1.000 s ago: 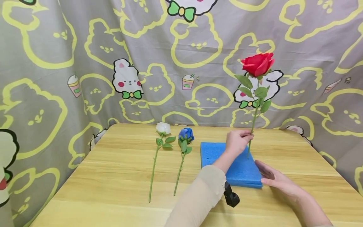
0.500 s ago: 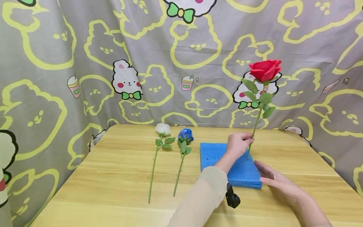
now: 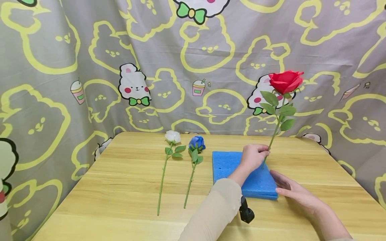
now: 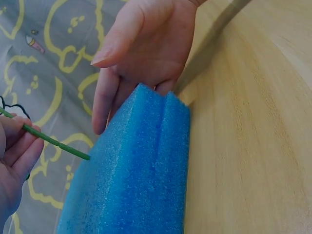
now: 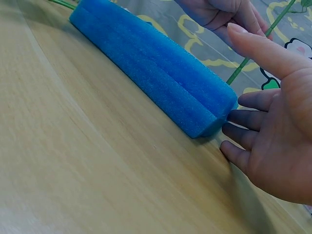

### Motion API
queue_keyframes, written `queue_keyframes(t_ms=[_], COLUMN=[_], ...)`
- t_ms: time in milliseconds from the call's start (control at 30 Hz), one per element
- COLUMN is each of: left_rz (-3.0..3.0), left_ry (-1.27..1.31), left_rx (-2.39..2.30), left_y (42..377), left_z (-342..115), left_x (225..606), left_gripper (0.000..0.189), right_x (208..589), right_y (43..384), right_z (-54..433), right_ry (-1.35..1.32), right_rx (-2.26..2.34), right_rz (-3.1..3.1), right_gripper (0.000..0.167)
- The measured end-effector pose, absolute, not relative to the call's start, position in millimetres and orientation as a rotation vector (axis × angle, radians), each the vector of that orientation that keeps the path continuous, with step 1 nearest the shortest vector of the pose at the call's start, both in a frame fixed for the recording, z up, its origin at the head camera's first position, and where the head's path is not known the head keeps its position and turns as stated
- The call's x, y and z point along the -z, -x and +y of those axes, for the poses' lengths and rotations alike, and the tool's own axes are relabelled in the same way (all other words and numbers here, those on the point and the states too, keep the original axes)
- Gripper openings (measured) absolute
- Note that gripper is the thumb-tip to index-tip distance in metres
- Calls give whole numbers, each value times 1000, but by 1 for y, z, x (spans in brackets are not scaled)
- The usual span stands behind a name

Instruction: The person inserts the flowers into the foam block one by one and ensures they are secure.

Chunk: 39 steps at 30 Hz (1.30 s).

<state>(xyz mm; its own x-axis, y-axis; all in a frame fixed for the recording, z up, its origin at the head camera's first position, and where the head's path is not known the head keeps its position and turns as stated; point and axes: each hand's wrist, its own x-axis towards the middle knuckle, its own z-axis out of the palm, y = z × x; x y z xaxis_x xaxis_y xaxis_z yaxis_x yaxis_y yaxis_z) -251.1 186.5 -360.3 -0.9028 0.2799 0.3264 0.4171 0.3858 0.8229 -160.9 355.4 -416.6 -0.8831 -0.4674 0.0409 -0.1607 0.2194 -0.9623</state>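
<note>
My left hand (image 3: pixel 254 155) pinches the lower stem of a red rose (image 3: pixel 286 82) between thumb and fingers. The rose leans to the right, and the foot of its green stem (image 4: pixel 73 151) meets the top of a blue foam block (image 3: pixel 229 164) near its right side. At the block's right edge lies my right hand (image 3: pixel 297 194), its fingers extended and the fingertips against the foam, as the right wrist view shows (image 5: pixel 278 117). The left forearm covers part of the block in the head view.
Left of the block, a blue rose (image 3: pixel 197 144) and a white rose (image 3: pixel 173 137) lie on the wooden table (image 3: pixel 120 187), stems pointing toward the front. A black wrist device (image 3: pixel 246 212) hangs below the left sleeve. Behind the table hangs a patterned grey curtain (image 3: pixel 169 110).
The red rose's head has moved right and down, so its stem leans more to the right. My left hand has dropped slightly with it. The right hand stays at the foam's edge.
</note>
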Motion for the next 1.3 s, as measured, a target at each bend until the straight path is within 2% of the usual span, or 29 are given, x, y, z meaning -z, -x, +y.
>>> queue_keyframes(t_ms=[1300], left_rz=[-2689], left_ry=[537], left_rx=[1416], left_y=[245], left_z=[187], left_x=[358], left_gripper=[11], right_x=[416], right_y=[161], right_z=[354], right_ry=[590], right_rx=[1717], right_rz=[2201], right_gripper=[63])
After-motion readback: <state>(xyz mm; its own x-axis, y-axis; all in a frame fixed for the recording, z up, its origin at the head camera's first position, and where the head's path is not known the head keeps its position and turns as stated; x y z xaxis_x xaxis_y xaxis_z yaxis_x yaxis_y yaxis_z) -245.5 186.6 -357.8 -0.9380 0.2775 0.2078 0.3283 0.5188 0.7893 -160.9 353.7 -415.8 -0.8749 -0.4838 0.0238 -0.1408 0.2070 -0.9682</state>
